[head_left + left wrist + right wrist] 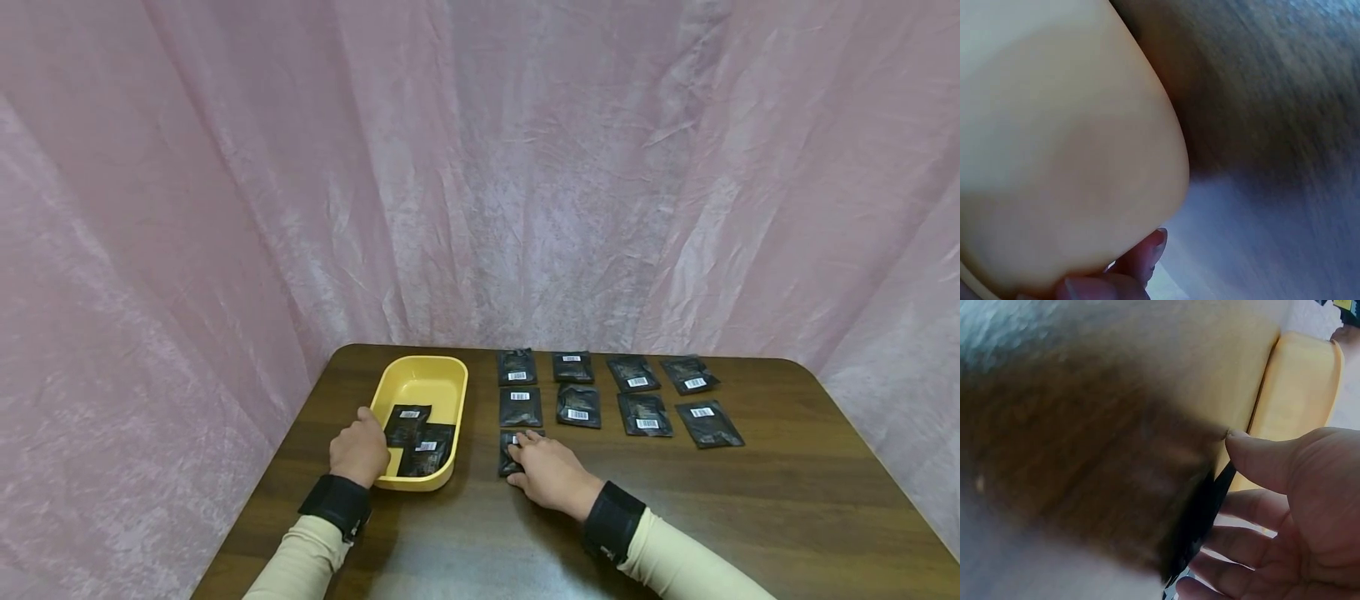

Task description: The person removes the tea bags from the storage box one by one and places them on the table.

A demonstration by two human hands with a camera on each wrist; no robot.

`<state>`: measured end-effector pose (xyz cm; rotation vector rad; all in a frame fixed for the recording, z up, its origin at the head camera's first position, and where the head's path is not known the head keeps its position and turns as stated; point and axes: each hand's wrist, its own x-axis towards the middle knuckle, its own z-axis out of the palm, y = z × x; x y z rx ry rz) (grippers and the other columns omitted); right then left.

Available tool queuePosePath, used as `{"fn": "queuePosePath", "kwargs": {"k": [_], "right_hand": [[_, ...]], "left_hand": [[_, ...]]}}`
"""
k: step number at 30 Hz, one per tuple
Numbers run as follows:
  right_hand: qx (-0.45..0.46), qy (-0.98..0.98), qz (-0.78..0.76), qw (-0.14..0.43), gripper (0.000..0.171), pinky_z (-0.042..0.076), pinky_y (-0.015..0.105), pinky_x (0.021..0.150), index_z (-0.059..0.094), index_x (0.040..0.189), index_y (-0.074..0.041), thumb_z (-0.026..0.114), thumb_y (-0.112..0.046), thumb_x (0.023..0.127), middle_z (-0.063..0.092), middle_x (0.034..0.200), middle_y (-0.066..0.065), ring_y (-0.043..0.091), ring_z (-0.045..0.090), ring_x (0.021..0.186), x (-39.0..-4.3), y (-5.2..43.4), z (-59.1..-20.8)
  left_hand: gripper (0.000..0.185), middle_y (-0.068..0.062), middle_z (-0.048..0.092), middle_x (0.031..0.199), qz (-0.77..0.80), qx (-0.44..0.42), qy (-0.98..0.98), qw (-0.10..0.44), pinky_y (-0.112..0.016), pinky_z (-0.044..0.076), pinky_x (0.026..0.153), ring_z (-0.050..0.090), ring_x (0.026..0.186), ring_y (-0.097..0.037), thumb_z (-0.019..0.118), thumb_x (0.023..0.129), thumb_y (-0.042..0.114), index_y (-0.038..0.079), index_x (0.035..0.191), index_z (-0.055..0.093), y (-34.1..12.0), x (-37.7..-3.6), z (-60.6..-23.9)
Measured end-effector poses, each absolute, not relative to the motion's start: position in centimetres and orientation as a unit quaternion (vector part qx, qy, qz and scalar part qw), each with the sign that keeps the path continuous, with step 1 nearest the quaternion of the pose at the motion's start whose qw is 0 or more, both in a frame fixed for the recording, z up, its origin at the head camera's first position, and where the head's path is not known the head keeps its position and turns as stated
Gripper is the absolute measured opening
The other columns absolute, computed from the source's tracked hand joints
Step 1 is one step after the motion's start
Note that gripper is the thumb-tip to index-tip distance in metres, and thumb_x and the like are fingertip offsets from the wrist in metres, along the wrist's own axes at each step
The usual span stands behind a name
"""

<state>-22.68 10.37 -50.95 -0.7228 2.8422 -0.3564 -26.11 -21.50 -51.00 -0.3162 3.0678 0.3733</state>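
Observation:
A yellow tray [450, 392] lies on the left of the brown table [750, 508] with two black packets [426, 450] inside. My left hand [362, 446] grips the tray's near left rim, thumb on top; the left wrist view shows fingertips [1147, 253] against the tray's outer wall [1066, 144]. Just right of the tray, my right hand [522, 452] lies over one black packet [503, 446]. In the right wrist view that packet [1200, 525] is pinched edge-on between thumb and fingers of the right hand [1254, 506], with the tray [1297, 394] behind.
Several black packets with white barcode labels lie in two rows beyond my right hand, from one [516, 367] near the tray to one [708, 423] at the right. Pink cloth [480, 167] hangs around the table on all sides.

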Motion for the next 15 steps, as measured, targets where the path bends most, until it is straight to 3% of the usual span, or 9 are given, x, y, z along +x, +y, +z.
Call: {"fn": "queuePosePath", "kwargs": {"k": [9,15], "right_hand": [[-0.243,0.957,-0.131,0.088,0.055,0.046,0.056,0.119,0.065,0.145,-0.005,0.073,-0.036,0.101,0.056,0.158,0.023,0.042,0.052,0.150,-22.8,10.5,-51.0],[-0.256,0.953,-0.157,0.031,0.052,0.049,0.057,0.116,0.069,0.139,-0.002,0.073,-0.038,0.100,0.063,0.151,0.024,0.044,0.057,0.145,-22.9,9.9,-50.0]], "left_hand": [[0.037,-0.031,0.071,0.094,0.120,-0.109,0.987,0.024,-0.058,0.059,0.072,0.074,0.082,-0.044,0.071,0.089,0.011,-0.006,0.110,0.045,-21.6,-26.2,-51.2],[0.036,-0.030,0.071,0.095,0.119,-0.112,0.986,0.024,-0.057,0.059,0.073,0.074,0.083,-0.042,0.069,0.091,0.011,-0.006,0.111,0.045,-21.4,-26.3,-51.1]]}}
